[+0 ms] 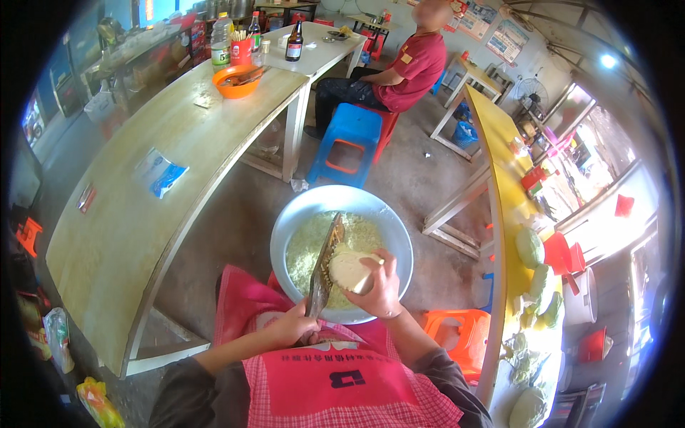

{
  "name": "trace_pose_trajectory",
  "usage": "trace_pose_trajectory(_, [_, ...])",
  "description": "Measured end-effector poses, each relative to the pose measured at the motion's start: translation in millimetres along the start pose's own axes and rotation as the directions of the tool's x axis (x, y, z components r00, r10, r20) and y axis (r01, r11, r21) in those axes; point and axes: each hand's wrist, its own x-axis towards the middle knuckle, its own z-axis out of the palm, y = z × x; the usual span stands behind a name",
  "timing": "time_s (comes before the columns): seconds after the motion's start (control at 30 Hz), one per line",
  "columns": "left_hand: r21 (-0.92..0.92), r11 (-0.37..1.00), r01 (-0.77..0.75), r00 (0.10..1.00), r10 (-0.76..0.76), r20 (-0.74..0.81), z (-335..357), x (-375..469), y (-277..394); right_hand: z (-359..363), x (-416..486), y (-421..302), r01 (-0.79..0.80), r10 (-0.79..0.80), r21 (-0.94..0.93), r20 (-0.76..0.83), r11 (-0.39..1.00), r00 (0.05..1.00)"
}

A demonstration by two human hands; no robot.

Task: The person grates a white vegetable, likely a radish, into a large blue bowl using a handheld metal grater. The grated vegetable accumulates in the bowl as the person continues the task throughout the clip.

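My left hand (pixel 293 325) grips the lower end of a long wooden grater board (pixel 325 267), which stands tilted on its edge over a wide metal basin (pixel 395 214). In my right hand (pixel 381 289) is a pale cut head of vegetable (pixel 349 272), apparently cabbage. Its near side rests against the grater's face, and my fingers wrap its outer right side. Fine pale-green shreds (pixel 305 246) cover the bottom of the basin. More shreds cling to the board. The basin sits in front of my lap, over a red-and-pink apron (pixel 321 380).
A long table (pixel 112 214) curves along my left, bearing an orange bowl (pixel 235 92) and a blue-white packet (pixel 163 172). Whole cabbages (pixel 530 247) lie on the yellow table (pixel 500 139) at right. Ahead are a blue stool (pixel 350 125) and a seated person (pixel 412 67); an orange stool (pixel 463 337) stands at right.
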Motion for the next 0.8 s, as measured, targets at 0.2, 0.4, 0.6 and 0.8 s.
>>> trace_pose_trajectory(0.2, [0.229, 0.967, -0.109, 0.993, 0.096, 0.064, 6.2, 4.2, -5.6, -1.2, 5.0, 9.7, -0.224, 0.222, -0.095, -0.026, 0.970, 0.975])
trace_pose_trajectory(0.4, [0.090, 0.996, -0.004, 1.000, 0.004, 0.005, 0.0, 3.6, -3.1, -5.2, 2.6, 6.3, 0.088, -0.089, 0.034, 0.020, 0.996, 0.996])
trace_pose_trajectory(0.6, [0.225, 0.955, -0.194, 0.978, 0.171, 0.119, 7.6, 10.8, -10.8, -6.8, 10.0, 7.9, -0.213, 0.212, -0.119, -0.020, 0.970, 0.977])
trace_pose_trajectory(0.8, [0.131, 0.991, 0.011, 0.998, -0.019, 0.063, 3.4, 7.3, -0.6, -8.8, 2.1, 14.3, 0.053, -0.053, 0.005, 0.062, 0.999, 0.997])
